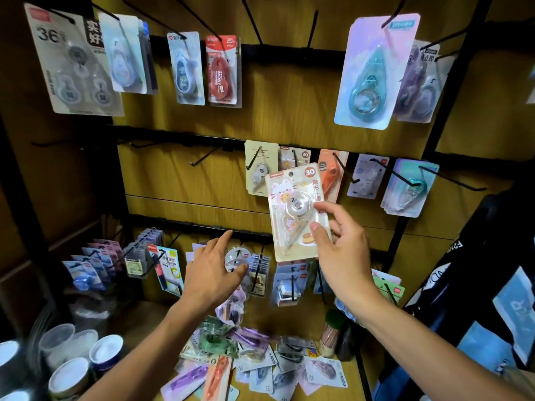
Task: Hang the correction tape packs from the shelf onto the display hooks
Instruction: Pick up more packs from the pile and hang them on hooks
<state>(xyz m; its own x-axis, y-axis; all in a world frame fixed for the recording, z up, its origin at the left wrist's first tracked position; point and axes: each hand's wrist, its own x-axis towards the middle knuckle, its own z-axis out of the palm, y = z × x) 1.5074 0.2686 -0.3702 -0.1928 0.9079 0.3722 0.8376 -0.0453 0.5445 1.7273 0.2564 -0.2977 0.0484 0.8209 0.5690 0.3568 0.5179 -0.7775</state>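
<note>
1. Right hand [341, 244] raised in front of the middle row of display hooks, pinching a pink correction tape pack [298, 212] by its lower right edge — thumb in front, fingers curled behind.
2. Pack held upright and slightly tilted, cartoon cat printed on the card, hang hole at the top left clear of the fingers; probably gripped low so the hole stays free to thread onto a hook.
3. Just behind its top edge, a matching pack [293, 158] already hanging on a middle-row hook — likely the intended spot, like grouped with like.
4. Left hand [214, 270] stretched toward the bottom row, fingers straight and spread, gripping nothing; fingertips near a round clear pack [235, 257] hanging there, contact impossible to tell.
5. Heap of loose packs [260, 363] lying flat on the wooden shelf [139, 316] below both forearms — the supply waiting to be hung.
6. Several bare hooks [207, 156] on the left of the middle rail, open for more stock.
7. Cups with white lids [105, 350] at lower left, apart from the heap.
8. Judgement: one pack mid-hanging, much of the heap not yet hung.
</note>
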